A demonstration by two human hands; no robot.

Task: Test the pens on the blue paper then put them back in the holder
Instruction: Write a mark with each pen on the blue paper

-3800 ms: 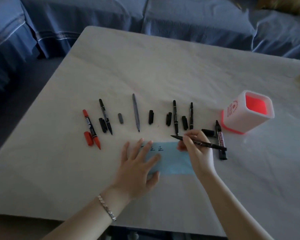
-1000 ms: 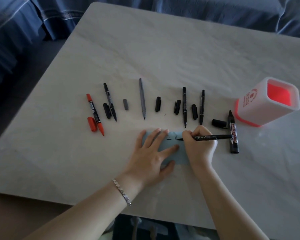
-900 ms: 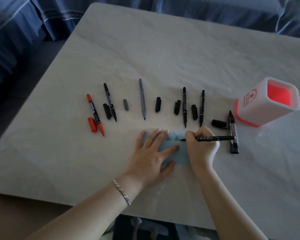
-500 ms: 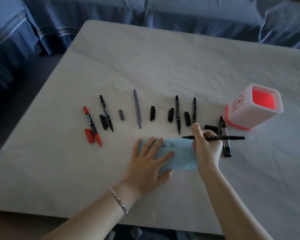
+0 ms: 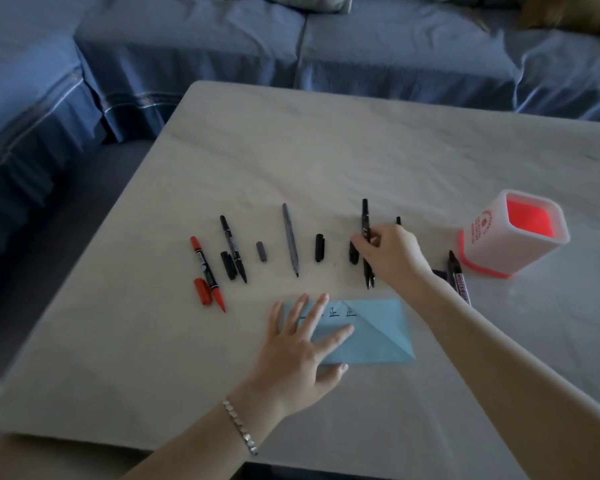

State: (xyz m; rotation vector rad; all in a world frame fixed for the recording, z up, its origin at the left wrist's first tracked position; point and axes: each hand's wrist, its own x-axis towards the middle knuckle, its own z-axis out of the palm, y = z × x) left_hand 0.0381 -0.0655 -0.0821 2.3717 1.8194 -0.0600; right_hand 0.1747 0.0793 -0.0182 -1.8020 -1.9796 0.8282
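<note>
The blue paper [image 5: 378,337] lies near the table's front edge with black characters written on it. My left hand [image 5: 302,348] presses flat on its left part. My right hand [image 5: 392,254] is up at the row of pens, fingers curled round a thin black pen [image 5: 365,216]. Two pen tips stick out side by side below the hand, and a black cap [image 5: 353,254] lies at the fingertips. The white holder with a red inside [image 5: 520,233] stands at the right, with no pen showing in it.
From the left lie a red pen [image 5: 207,271] with its red cap [image 5: 201,291], a black pen [image 5: 232,251], a grey cap [image 5: 261,251], a grey pen [image 5: 290,237] and a black cap [image 5: 319,247]. A thick marker [image 5: 458,275] lies by the holder. A blue sofa [image 5: 395,46] borders the table.
My right hand lifted the black pen off the blue paper and carried it up to the row of pens. My left hand stayed flat on the paper.
</note>
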